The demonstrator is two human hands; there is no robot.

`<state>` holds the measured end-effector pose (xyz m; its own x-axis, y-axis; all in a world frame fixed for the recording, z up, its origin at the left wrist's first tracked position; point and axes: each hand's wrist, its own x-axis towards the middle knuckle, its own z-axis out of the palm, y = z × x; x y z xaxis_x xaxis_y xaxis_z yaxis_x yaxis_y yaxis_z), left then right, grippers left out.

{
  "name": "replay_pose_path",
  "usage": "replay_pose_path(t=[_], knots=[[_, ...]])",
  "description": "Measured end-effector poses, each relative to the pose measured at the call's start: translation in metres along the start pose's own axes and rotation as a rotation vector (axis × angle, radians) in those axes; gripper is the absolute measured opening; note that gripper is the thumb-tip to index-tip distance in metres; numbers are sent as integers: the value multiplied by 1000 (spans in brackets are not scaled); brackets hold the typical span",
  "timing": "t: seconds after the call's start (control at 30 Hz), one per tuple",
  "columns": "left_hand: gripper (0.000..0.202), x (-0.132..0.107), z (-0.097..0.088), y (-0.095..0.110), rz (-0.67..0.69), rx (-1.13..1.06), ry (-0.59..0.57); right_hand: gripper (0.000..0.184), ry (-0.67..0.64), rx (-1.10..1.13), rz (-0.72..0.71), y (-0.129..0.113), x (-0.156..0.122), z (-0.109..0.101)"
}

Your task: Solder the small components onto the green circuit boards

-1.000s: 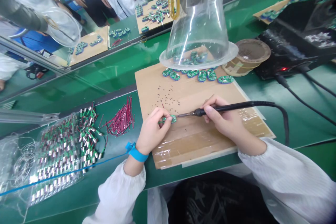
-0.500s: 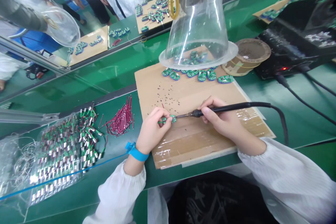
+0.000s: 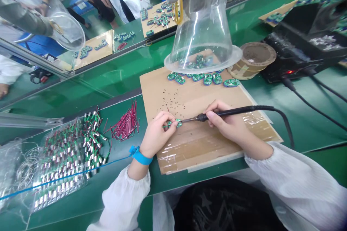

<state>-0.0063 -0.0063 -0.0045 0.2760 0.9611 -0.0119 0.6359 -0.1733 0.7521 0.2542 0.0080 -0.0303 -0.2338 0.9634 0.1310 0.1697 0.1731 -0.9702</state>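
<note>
Over cardboard: soldering iron crosswise, leftward, contact unclear.

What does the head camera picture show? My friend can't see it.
A person's right hand holds a black soldering iron with its tip at a small green circuit board, which the left hand holds over a cardboard sheet. More green boards lie farther back near a clear hood, and a pile of red wires lies left of the cardboard.
</note>
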Motion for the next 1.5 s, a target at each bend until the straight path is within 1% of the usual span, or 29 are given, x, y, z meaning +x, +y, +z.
replay_pose_path(t=[0.17, 0.43, 0.57, 0.97, 1.13, 1.3, 1.4, 1.5], knots=[[4, 1, 0, -2, 4, 9, 4, 22, -5, 22, 14, -1, 0, 1], [5, 0, 1, -5, 13, -8, 9, 24, 19, 49, 46, 0, 0, 2], [7, 0, 0, -5, 24, 4, 9, 25, 39, 70, 40, 1, 0, 3], [11, 0, 3, -7, 18, 13, 39, 28, 169, 133, 2, 4, -1, 0], [10, -1, 1, -6, 9, 17, 42, 28, 287, 156, -18, 2, 0, -7], [14, 1, 2, -6, 18, 26, 40, 28, 379, 146, -36, 3, -1, -20], [16, 0, 0, -8, 19, 22, 26, 28, 419, 148, -39, 4, -5, -31], [18, -3, -8, -9, -1, 14, -22, 28, 444, 163, -36, 8, -8, -40]])
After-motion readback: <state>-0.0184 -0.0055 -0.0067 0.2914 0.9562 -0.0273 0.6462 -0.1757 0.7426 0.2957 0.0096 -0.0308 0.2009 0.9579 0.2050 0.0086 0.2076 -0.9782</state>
